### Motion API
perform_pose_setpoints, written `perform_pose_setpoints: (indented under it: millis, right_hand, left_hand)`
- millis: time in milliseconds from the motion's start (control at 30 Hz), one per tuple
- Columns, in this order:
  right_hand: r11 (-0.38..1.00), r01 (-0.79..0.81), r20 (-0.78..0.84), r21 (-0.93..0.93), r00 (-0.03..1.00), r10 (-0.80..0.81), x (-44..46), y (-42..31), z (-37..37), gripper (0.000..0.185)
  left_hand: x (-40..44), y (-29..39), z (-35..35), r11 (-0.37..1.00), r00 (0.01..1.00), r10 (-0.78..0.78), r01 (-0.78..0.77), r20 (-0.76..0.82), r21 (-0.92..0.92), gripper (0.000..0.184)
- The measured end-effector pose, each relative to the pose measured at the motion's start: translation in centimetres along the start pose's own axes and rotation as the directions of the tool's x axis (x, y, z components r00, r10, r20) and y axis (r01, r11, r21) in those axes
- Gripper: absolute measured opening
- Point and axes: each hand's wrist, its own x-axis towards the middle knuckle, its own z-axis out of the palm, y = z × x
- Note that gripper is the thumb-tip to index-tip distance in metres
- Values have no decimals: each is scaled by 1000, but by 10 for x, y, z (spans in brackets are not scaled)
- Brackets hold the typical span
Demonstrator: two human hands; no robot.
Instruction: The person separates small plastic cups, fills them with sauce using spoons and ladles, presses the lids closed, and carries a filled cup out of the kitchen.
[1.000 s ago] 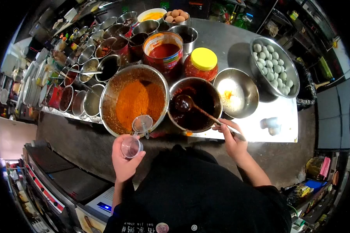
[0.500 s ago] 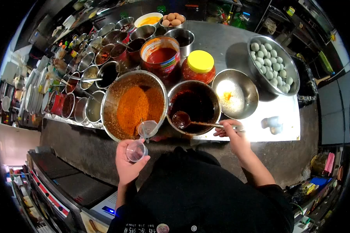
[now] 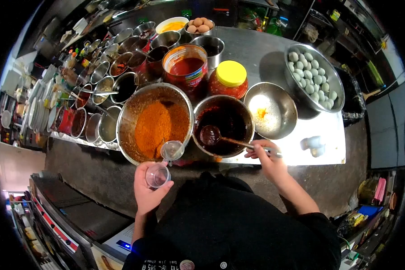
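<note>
My left hand [image 3: 149,188] is wrapped round a small clear plastic cup [image 3: 158,175] with its hinged lid [image 3: 172,150] open over the near rim of a steel bowl [image 3: 123,143] of orange-red powder. My right hand [image 3: 266,160] grips the handle of a ladle [image 3: 238,143]. The ladle's round bowl rests in dark red sauce [image 3: 218,119] inside a steel pot [image 3: 252,118]. Right of the pot is a shallow steel bowl [image 3: 288,105] with a little yellow matter at its bottom.
Behind the pot stand a yellow-lidded jar [image 3: 231,74] and a large can of red sauce [image 3: 186,67]. A bowl of pale eggs [image 3: 311,76] is at the right, brown eggs [image 3: 200,25] at the back. Several metal pots [image 3: 109,124] crowd the left.
The ladle's bowl has moved down and nearer within the sauce, its handle now more level. My left hand with the cup has shifted slightly right and down.
</note>
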Motion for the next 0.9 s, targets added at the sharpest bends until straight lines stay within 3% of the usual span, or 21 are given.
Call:
perform_pose_setpoints:
  millis: [133, 200, 267, 367, 433, 533, 900]
  right_hand:
    - [1000, 13, 18, 14, 1000, -14, -5, -5, 3, 20]
    - [990, 114, 49, -86, 993, -110, -6, -5, 2, 18]
    - [998, 70, 51, -11, 996, -69, -11, -4, 6, 17]
    - [980, 177, 53, -86, 983, -173, -11, -5, 5, 16]
    - [772, 462, 268, -436, 886, -378, -11, -22, 3, 20]
    - [676, 591, 311, -440, 806, -503, -14, -24, 10, 28]
    - [663, 595, 327, -454, 804, -497, -20, -27, 9, 33]
  left_hand:
    - [0, 2, 0, 1000, 1000, 3, -3, -9, 4, 54]
    - [-2, 1, -1, 998, 1000, 17, -17, 4, 54, 55]
    - [-3, 0, 0, 999, 1000, 7, -6, -2, 40, 55]
    - [-3, 0, 0, 999, 1000, -7, 8, -11, 33, 54]
    - [-3, 0, 1, 999, 1000, -15, 16, -20, 36, 54]
    - [-3, 0, 1, 999, 1000, -3, 4, -22, 42, 53]
    - [-2, -1, 2, 1000, 999, -14, 15, -34, 24, 53]
